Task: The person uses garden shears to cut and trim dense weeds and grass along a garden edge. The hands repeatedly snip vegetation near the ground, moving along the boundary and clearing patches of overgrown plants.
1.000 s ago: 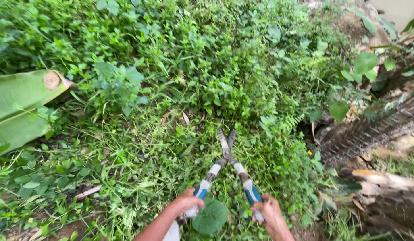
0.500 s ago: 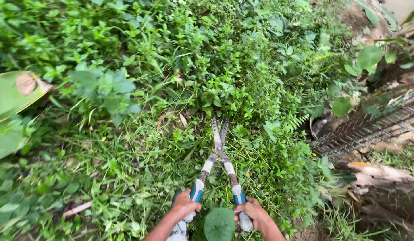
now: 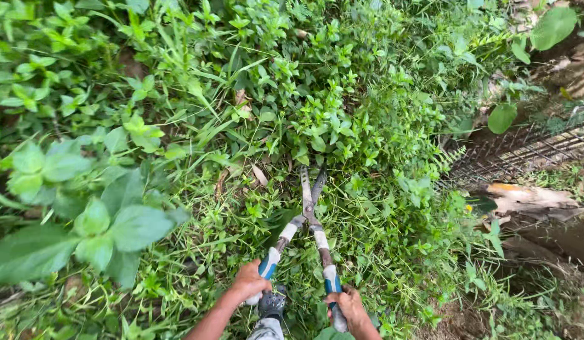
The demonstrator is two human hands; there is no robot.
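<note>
I have the left hand (image 3: 251, 281) and right hand (image 3: 346, 306) each clenched on a handle of the hedge shears (image 3: 309, 217); blades nearly closed, low among the weeds (image 3: 342, 126); near grass lies trimmed; dense growth ahead remains uncut.

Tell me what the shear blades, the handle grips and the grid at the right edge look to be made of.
Shear blades: dull grey metal, worn and stained, no shine. Handle grips: blue, probably plastic or rubber sleeves over pale shafts, each held in the left hand and right hand. Grid: thin dark rods, likely rusted steel mesh.
</note>
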